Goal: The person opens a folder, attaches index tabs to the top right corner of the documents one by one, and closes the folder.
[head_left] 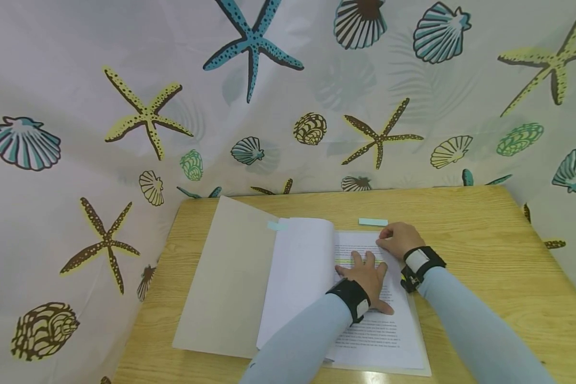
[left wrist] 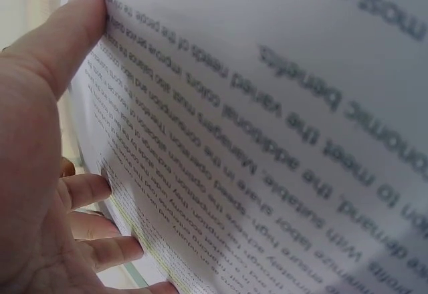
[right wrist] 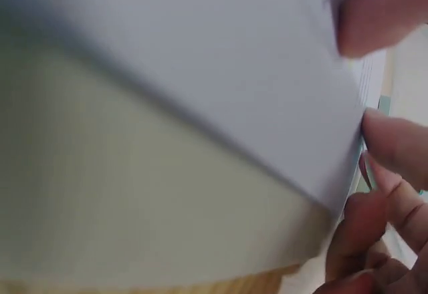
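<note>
A stack of printed pages (head_left: 374, 333) lies in an opened folder, with a yellow highlighted line near the top. My left hand (head_left: 365, 274) rests on the printed page with its fingers spread; in the left wrist view the thumb and fingertips touch the paper (left wrist: 221, 140). At the page's upper right corner, my right hand (head_left: 399, 239) has its fingers curled. The right wrist view has its thumb (right wrist: 374, 17) and forefinger at the edge of the sheet (right wrist: 221, 60), pinching it. Beneath that sheet shows the pale folder backing (right wrist: 134, 194).
The folder's beige cover (head_left: 225, 282) lies opened to the left, with turned white pages (head_left: 297, 277) beside it. A pale blue sticky tab (head_left: 277, 226) sits at their top edge. Another blue strip (head_left: 373, 222) lies on the wooden table (head_left: 485, 234) above the pages. A shell-patterned curtain (head_left: 278, 160) hangs behind.
</note>
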Available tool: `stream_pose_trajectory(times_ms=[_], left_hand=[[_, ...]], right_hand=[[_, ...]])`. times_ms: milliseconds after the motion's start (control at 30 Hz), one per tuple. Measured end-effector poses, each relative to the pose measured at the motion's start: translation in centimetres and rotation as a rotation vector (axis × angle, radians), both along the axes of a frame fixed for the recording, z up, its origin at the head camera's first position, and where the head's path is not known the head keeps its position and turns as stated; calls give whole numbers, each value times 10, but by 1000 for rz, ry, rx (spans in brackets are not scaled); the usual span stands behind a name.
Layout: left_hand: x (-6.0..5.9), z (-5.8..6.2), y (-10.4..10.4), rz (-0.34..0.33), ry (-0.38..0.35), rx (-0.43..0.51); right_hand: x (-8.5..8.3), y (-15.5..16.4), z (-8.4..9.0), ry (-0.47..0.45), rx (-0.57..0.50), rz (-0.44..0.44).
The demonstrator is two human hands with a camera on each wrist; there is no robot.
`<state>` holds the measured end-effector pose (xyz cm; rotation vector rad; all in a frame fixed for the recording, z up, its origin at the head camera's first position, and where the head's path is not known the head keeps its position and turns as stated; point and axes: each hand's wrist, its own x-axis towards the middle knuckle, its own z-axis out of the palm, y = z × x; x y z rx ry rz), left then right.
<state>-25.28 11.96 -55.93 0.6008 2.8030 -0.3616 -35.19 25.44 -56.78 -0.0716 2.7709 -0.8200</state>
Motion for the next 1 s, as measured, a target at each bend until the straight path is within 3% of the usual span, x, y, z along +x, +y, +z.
stream_pose_trajectory(times_ms=[367,600,1000], left_hand=[[-1,-1,-1,-7,13,0],[-2,-3,0,-1,12,15],[-2,-8,2,6,11,19]], right_hand=[[2,6,-2,63,-10,-11],[-1,2,-2,-5,49,-21],[0,5,-4,-57,106,56]])
